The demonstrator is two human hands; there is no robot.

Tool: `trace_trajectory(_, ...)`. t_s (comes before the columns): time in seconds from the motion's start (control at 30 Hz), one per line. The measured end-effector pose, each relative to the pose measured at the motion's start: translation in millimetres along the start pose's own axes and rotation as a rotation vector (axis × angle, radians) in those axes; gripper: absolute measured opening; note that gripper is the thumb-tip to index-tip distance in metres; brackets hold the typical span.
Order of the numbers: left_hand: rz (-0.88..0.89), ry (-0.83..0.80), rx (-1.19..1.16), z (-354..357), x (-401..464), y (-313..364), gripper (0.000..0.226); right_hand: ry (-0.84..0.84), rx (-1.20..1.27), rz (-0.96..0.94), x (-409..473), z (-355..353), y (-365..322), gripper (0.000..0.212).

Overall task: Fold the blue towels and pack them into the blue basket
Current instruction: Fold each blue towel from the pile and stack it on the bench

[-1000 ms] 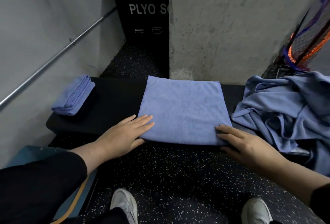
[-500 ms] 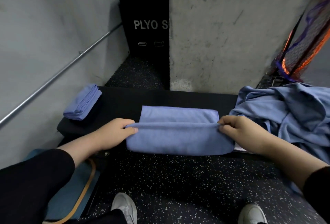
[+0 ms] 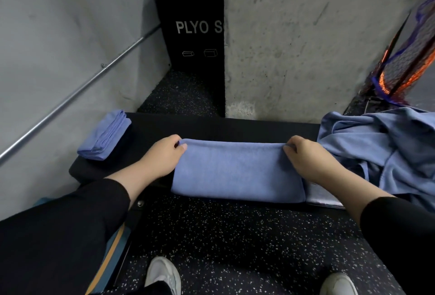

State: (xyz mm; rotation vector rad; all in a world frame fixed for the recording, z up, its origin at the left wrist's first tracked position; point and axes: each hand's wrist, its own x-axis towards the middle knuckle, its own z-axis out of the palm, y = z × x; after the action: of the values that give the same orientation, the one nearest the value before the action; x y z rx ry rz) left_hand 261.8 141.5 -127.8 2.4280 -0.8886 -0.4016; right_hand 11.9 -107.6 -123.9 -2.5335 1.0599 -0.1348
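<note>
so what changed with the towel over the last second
Both hands went from resting flat on the spread towel to pinching its corners, left hand and right hand, folding its near edge to the far side. The folded towel and the unfolded pile stayed put.

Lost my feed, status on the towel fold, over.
Left hand and right hand pinch the towel's far corners. Towel folded on bench. One folded towel left, unfolded pile right. Nothing blocking.

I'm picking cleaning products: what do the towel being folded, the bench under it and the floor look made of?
The towel looks like soft microfibre or terry: matte, fine nap. The bench top seems padded black vinyl or similar, smooth and dull; it is too dark to be sure. The floor looks like black rubber flecked with white.
</note>
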Motion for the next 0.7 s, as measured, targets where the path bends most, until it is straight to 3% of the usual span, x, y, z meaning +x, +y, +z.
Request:
trace_trajectory(0.2,-0.016,0.128,0.184,14.9,18.2,-1.1,0.027,0.073,-0.192,-0.007,20.0,13.5,-0.3,0.022)
trace_trajectory(0.27,0.108,0.224,0.33,16.9,13.1,3.2,0.039,0.186,-0.326,-0.08,18.5,12.1,-5.8,0.028)
trace_trajectory(0.33,0.373,0.269,0.385,20.9,0.8,9.2,0.035,0.238,-0.308,-0.213,17.0,10.3,-13.6,0.028)
trace_trajectory(0.4,0.621,0.158,0.423,27.9,-15.6,11.5,0.037,0.135,-0.238,-0.401,12.1,12.6,-18.5,0.022)
trace_trajectory(0.47,0.711,-0.011,0.51,37.4,-29.8,10.5,0.038,-0.019,-0.214,-0.518,4.5,21.6,-16.2,0.023)
trace_trajectory(0.53,0.659,-0.109,0.557,40.6,-34.9,6.6,0.046,-0.079,-0.205,-0.521,0.5,28.5,-11.9,0.022)
trace_trajectory(0.7,0.574,-0.154,0.614,28.9,-20.2,-0.9,0.055,-0.045,-0.271,-0.449,-1.9,27.3,-11.1,0.021)
